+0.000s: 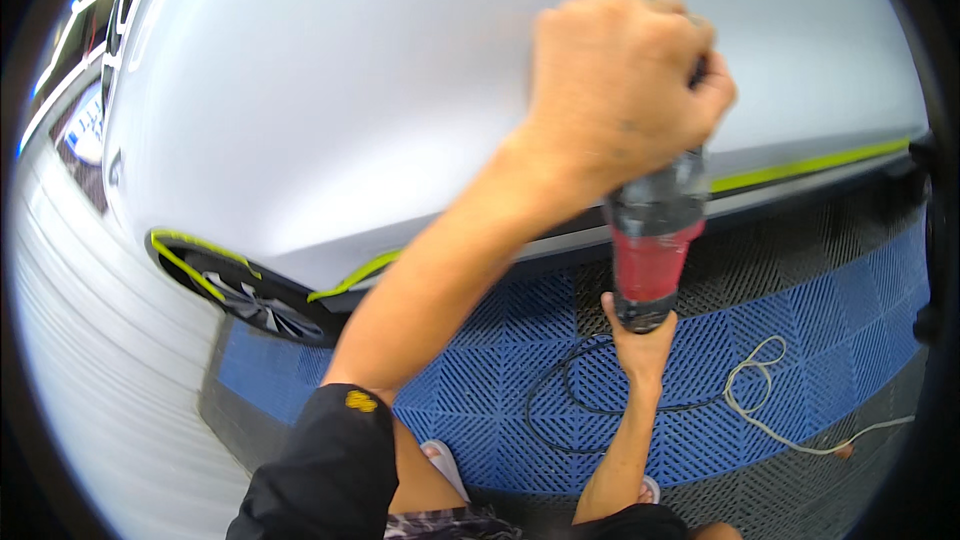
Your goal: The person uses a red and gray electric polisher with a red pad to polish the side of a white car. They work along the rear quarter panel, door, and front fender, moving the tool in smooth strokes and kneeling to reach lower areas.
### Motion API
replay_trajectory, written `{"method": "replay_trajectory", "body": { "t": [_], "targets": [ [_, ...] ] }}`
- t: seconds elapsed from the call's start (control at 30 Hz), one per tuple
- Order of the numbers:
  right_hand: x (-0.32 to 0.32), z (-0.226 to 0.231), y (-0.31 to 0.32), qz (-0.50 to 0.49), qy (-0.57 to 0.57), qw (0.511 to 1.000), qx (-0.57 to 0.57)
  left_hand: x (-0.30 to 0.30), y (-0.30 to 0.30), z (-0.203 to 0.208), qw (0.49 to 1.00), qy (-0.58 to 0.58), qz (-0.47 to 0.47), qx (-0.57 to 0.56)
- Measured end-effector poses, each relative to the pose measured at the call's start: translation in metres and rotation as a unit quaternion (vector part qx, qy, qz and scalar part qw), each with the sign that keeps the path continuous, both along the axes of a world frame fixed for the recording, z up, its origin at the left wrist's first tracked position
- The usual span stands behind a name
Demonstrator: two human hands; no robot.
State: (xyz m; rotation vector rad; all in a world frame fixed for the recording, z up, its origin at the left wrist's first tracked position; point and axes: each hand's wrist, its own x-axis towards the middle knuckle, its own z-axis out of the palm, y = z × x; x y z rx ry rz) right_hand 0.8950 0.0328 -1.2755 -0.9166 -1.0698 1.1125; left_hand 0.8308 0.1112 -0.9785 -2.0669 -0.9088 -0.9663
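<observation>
Red-and-black power tool (657, 265) between both hands, long axis running from silver car panel (350, 90) back toward body. Left hand (625, 90) closed over front end, nearer panel; right hand (642, 345) curled around rear end, grip partly hidden. Green tape (815, 168) edges panel below; panel spreads widest leftward. White cord (770, 432) on floor, right of right forearm.

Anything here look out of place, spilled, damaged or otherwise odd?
Mildly: a thin black cord and a thin off-white cord lie in loose, untidy loops on the blue and dark ribbed floor tiles, and a small reddish-brown object beside the off-white cord looks stray. No spill or damage is evident.
</observation>
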Motion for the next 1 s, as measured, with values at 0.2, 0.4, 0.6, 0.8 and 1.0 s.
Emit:
{"method": "replay_trajectory", "body": {
  "t": [0.2, 0.4, 0.6, 0.8, 1.0],
  "targets": [
    [0.008, -0.018, -0.014, -0.070, -0.056, 0.996, -0.011, -0.005, -0.019, -0.045, 0.933, -0.310, -0.129, -0.127],
    [-0.033, -0.036, -0.038, -0.074, -0.066, 0.995, 0.033, -0.051, -0.041, -0.068, 0.907, -0.334, -0.188, -0.174],
    [-0.096, -0.027, -0.069, -0.035, -0.072, 0.996, 0.035, -0.135, -0.080, -0.065, 0.912, -0.355, -0.169, -0.115],
    [-0.138, -0.013, -0.083, 0.093, -0.201, 0.975, 0.032, -0.240, -0.146, -0.067, 0.874, -0.450, -0.134, -0.124],
    [-0.170, 0.047, -0.082, 0.090, -0.354, 0.915, 0.173, -0.343, -0.199, -0.068, 0.784, -0.613, -0.097, 0.001]
  ]
}}
